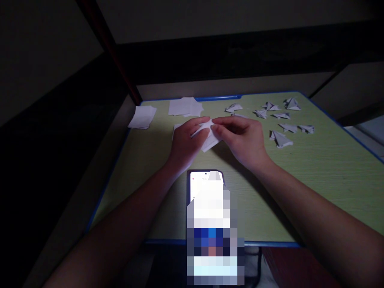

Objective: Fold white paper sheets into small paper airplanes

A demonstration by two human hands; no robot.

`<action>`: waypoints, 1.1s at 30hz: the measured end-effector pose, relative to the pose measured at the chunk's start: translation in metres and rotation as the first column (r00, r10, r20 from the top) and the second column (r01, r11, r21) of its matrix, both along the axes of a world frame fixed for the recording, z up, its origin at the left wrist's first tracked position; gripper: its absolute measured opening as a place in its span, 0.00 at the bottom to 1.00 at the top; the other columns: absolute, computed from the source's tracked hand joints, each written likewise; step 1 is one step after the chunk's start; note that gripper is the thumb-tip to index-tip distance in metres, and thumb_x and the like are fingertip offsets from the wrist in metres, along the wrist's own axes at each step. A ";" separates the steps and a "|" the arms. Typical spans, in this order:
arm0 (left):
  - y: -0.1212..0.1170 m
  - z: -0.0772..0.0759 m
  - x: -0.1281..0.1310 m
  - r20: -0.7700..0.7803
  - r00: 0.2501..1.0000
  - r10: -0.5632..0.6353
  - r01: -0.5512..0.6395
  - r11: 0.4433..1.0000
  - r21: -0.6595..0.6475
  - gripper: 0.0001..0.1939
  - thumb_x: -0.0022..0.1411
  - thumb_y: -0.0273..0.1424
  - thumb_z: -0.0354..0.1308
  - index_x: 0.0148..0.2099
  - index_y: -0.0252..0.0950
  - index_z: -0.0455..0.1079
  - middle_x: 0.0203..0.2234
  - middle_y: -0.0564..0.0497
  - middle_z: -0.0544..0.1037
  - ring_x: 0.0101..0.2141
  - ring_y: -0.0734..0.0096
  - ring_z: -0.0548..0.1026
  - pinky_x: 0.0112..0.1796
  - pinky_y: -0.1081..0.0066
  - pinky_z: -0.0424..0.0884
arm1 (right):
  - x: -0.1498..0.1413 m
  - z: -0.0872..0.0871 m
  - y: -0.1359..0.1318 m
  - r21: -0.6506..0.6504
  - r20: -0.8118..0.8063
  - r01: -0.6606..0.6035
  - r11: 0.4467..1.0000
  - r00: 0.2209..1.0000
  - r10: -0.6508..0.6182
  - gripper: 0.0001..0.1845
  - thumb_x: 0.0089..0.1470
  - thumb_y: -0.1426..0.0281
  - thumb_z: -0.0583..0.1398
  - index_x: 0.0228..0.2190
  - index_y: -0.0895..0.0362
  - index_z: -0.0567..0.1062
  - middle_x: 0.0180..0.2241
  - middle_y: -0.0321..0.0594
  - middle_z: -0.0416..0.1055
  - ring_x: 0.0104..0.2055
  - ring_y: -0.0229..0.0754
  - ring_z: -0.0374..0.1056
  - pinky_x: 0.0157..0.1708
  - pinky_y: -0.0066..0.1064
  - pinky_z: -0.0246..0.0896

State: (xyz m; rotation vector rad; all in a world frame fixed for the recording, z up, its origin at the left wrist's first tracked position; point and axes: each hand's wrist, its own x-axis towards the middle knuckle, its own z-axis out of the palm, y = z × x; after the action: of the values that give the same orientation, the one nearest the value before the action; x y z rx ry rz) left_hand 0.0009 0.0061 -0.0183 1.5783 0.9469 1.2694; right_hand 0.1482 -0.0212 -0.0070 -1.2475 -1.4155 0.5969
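A white sheet of paper [207, 142], partly folded, is held above the table between both hands. My left hand [190, 140] pinches its left side, thumb on top and fingers mostly behind. From the other side, my right hand [243, 136] grips the upper right edge between thumb and forefinger, close to the left fingertips. Part of the paper is hidden by the hands. Below them a lit phone [207, 192] stands near the front, its lower part blurred out.
Two stacks of white paper, one at the far left [142, 117] and one at the back [184, 107], lie on the green table [144, 192]. Several small folded paper pieces, such as a folded paper figure [281, 139], are scattered at the back right. A blue rim [270, 243] borders the tabletop.
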 end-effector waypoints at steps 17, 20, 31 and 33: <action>0.001 -0.001 0.001 -0.047 0.997 0.056 -0.055 0.998 0.021 0.10 0.57 0.31 0.60 0.42 0.36 0.73 0.28 0.52 0.81 0.28 0.72 0.78 0.27 0.74 0.72 | -0.002 0.002 -0.002 -0.039 -0.056 -0.016 0.999 0.998 0.013 0.06 0.50 0.69 0.66 0.33 0.55 0.82 0.29 0.39 0.78 0.29 0.40 0.70 0.31 0.35 0.66; 0.003 -0.004 0.001 -0.083 0.995 0.055 -0.049 0.996 0.068 0.10 0.58 0.31 0.59 0.43 0.36 0.73 0.33 0.50 0.82 0.32 0.70 0.79 0.29 0.73 0.73 | -0.001 0.001 -0.002 -0.032 -0.062 -0.019 0.999 0.998 0.017 0.05 0.50 0.69 0.66 0.32 0.54 0.82 0.29 0.39 0.78 0.29 0.40 0.70 0.31 0.36 0.66; 0.002 -0.004 0.001 -0.092 0.995 0.036 -0.030 0.997 0.066 0.12 0.61 0.31 0.56 0.46 0.36 0.73 0.36 0.48 0.82 0.31 0.70 0.78 0.30 0.72 0.73 | -0.001 0.001 -0.002 -0.006 -0.024 -0.010 1.000 1.000 0.010 0.06 0.50 0.68 0.66 0.33 0.54 0.82 0.30 0.39 0.77 0.30 0.41 0.70 0.32 0.37 0.65; 0.001 -0.003 0.001 -0.086 0.996 0.027 -0.022 0.998 0.052 0.12 0.61 0.31 0.56 0.47 0.35 0.73 0.33 0.49 0.82 0.30 0.70 0.78 0.28 0.72 0.72 | 0.000 0.001 -0.003 0.004 -0.016 -0.012 1.000 1.000 0.013 0.06 0.50 0.69 0.65 0.33 0.53 0.82 0.31 0.40 0.77 0.30 0.41 0.70 0.32 0.37 0.65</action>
State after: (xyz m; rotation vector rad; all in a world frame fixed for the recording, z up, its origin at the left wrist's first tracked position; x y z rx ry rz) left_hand 0.0021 0.0071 -0.0216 1.6776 0.9978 1.2595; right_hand 0.1479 -0.0238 -0.0057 -1.2293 -1.4114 0.6114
